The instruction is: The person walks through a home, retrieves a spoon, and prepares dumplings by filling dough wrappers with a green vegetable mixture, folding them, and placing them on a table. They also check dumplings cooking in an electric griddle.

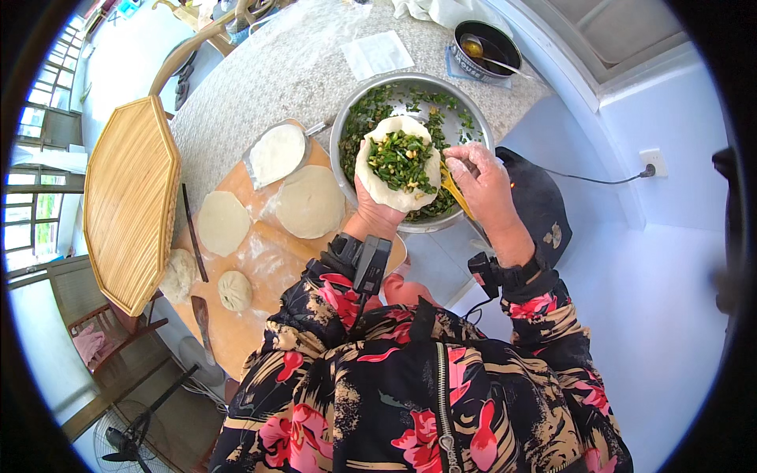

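My left hand [377, 211] cups a round dough wrapper [397, 203] from below, over a steel bowl. A mound of chopped green filling with small pale bits [402, 159] lies on the wrapper, whose edge stands up unevenly around it. My right hand [482, 180], dusted with flour, is just right of the wrapper with its fingers bent around a yellow utensil [454, 190]. That utensil slants across the bowl's near rim, and its working end is hidden. More chopped greens lie inside the steel bowl [486, 127].
Left, a floured board [266, 295] carries flat dough rounds [310, 202], a pleated bun [235, 291], a dough lump [179, 277] and a rolling pin [284, 239]. A cleaver [277, 151] bears dough. Beyond are a woven tray [130, 207] and an oil pan with a ladle [502, 44]. A power cord [591, 177] crosses right.
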A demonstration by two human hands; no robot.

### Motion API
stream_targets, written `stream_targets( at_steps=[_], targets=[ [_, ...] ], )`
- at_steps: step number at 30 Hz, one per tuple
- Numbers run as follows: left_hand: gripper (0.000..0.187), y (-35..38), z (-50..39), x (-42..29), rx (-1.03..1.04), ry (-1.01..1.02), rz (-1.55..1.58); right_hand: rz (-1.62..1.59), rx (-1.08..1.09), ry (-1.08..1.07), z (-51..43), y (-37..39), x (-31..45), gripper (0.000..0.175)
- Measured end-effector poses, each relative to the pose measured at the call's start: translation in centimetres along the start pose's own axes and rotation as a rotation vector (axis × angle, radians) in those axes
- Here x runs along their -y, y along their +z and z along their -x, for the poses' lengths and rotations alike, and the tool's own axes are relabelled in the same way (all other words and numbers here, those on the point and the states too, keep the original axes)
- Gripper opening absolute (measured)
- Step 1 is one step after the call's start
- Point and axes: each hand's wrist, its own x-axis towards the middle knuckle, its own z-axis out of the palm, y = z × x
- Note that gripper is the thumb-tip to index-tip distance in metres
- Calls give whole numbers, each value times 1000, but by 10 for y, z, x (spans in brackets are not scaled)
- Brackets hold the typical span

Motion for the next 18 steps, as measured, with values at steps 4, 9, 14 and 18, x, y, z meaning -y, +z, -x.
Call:
stream_targets(
  at_steps=[4,9,14,18],
  targets=[
    [54,3,0,1,-35,-30,-34,66,92,-43,-15,0,32,25],
    [54,5,1,1,-30,-58,-68,258,191,-187,-23,8,30,33],
    [52,5,1,0,-40,-47,-66,189,250,-124,-27,12,27,26],
    [52,3,3,-11,-51,5,-71,-86,188,121,-33,5,28,22]
  ],
)
